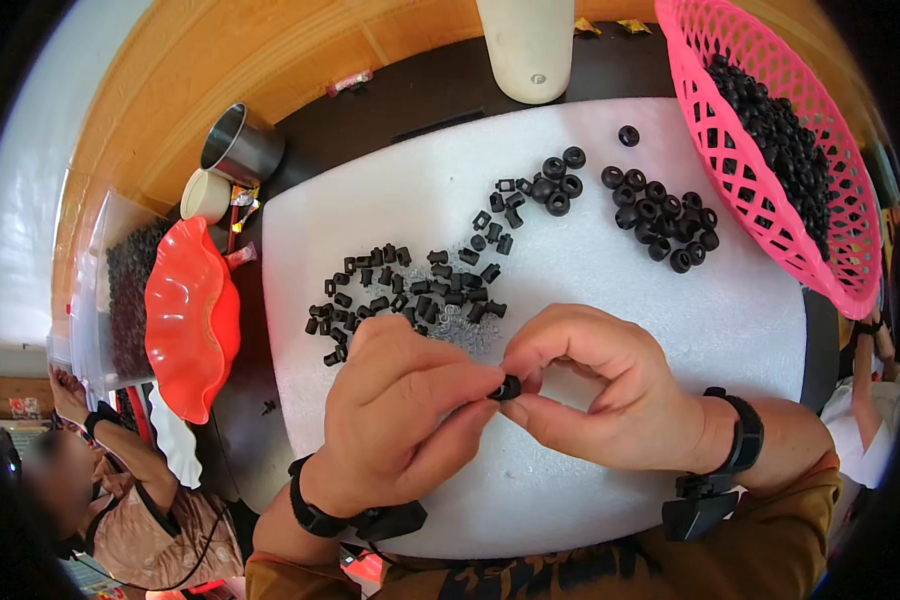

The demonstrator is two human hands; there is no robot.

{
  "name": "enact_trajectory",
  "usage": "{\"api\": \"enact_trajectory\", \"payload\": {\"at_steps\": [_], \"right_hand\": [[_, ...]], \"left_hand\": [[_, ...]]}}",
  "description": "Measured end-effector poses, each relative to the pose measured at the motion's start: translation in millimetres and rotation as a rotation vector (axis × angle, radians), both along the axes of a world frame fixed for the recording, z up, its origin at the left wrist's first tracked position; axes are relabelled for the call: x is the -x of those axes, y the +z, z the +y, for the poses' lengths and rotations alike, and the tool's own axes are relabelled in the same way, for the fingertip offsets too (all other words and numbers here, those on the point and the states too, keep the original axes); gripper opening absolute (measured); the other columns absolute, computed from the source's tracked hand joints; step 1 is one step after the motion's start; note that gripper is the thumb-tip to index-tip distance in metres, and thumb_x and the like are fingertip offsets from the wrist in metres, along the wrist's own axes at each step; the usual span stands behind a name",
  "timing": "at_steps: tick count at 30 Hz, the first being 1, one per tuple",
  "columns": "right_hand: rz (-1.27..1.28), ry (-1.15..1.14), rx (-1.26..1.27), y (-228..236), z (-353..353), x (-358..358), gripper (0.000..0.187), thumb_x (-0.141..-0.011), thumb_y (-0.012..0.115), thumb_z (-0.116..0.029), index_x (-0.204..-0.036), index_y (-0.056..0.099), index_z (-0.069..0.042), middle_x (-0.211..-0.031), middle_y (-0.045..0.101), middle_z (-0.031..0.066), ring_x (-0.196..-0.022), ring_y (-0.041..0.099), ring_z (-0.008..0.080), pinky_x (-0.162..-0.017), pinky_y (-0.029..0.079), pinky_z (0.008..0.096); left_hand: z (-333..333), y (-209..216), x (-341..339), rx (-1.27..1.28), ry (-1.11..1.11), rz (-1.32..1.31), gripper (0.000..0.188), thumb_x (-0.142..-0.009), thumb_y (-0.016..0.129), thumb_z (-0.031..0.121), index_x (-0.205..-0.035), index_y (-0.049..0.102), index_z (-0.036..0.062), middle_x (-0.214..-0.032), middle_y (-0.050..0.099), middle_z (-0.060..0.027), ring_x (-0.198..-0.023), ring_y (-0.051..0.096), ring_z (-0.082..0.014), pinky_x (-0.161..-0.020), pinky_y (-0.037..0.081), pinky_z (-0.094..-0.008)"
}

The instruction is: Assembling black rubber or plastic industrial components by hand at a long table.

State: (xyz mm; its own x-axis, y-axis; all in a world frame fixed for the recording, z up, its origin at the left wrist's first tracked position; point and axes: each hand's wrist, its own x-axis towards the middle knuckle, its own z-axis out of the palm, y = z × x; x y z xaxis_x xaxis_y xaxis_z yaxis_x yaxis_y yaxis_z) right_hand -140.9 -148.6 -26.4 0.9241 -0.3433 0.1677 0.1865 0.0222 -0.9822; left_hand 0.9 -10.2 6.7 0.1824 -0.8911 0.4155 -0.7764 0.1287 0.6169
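In front of my body, my left hand [410,410] and my right hand [600,385] meet fingertip to fingertip. Between them they pinch a small, round black cord-lock piece [509,387], partly covered by the fingers. Just beyond the left hand lies a spread of small black plungers [375,280] with square openings. Tiny springs [465,335] are heaped beside them, close to my fingertips. Further right, round black cord-lock balls with holes [660,210] sit in a loose cluster, with a smaller group [558,185] to its left.
White foam sheet [570,510] covers the dark table. A pink lattice basket [760,210] full of black parts stands right. At left are a red wavy bowl [192,320], a metal cup [242,145] and a clear bin [120,290]. A white cylinder [527,50] stands behind; other people [160,520] are nearby.
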Motion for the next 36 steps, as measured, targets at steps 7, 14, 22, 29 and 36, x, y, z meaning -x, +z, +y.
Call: {"api": "enact_trajectory", "payload": {"at_steps": [7, 14, 22, 29, 36], "right_hand": [[-0.002, 0.058, -0.225, 0, 1, 1, 0.016, -0.079, 0.065, 0.001, -0.094, 0.059, -0.002, -0.086, 0.057, 0.0015, -0.076, 0.055, 0.0070, -0.069, 0.046, 0.0213], [-0.036, 0.213, -0.334, 9, 2, 5, 0.017, -0.083, 0.065, -0.004, -0.099, 0.059, -0.002, -0.088, 0.057, 0.0022, -0.079, 0.055, 0.0084, -0.071, 0.046, 0.0224], [-0.214, 0.172, 0.026, 11, 10, 9, 0.017, -0.084, 0.064, -0.010, -0.098, 0.058, -0.002, -0.083, 0.056, 0.0102, -0.073, 0.056, 0.0241, -0.065, 0.046, 0.0327], [-0.466, 0.253, 0.220, 15, 31, 23, 0.020, -0.081, 0.066, -0.013, -0.095, 0.057, -0.002, -0.083, 0.056, 0.0098, -0.071, 0.057, 0.0272, -0.062, 0.048, 0.0354], [-0.486, 0.231, 0.252, 13, 36, 29, 0.019, -0.081, 0.064, -0.017, -0.090, 0.056, -0.002, -0.081, 0.052, 0.0089, -0.071, 0.056, 0.0274, -0.062, 0.047, 0.0359]], "left_hand": [[-2, 3, 1, 0.068, -0.019, -0.187, 0.039, -0.060, 0.072, 0.003, -0.098, 0.066, 0.0088, -0.082, 0.059, -0.0006, -0.068, 0.053, -0.0173, -0.063, 0.038, -0.0331], [3, 1, 3, 0.257, -0.031, -0.402, 0.034, -0.061, 0.073, 0.008, -0.094, 0.067, 0.0093, -0.080, 0.058, 0.0017, -0.066, 0.054, -0.0143, -0.062, 0.039, -0.0295], [10, 3, 6, 0.294, -0.067, -0.295, 0.023, -0.066, 0.070, 0.009, -0.088, 0.065, 0.0085, -0.076, 0.057, 0.0001, -0.064, 0.054, -0.0161, -0.061, 0.041, -0.0314], [9, 13, 13, 0.049, 0.302, 0.196, 0.012, -0.074, 0.062, -0.001, -0.085, 0.063, 0.0027, -0.075, 0.058, -0.0053, -0.071, 0.055, -0.0225, -0.065, 0.044, -0.0339], [-26, 19, 33, -0.330, -0.071, -0.288, 0.025, -0.071, 0.069, 0.002, -0.095, 0.063, 0.0043, -0.083, 0.057, -0.0083, -0.078, 0.055, -0.0258, -0.071, 0.044, -0.0348]]}}
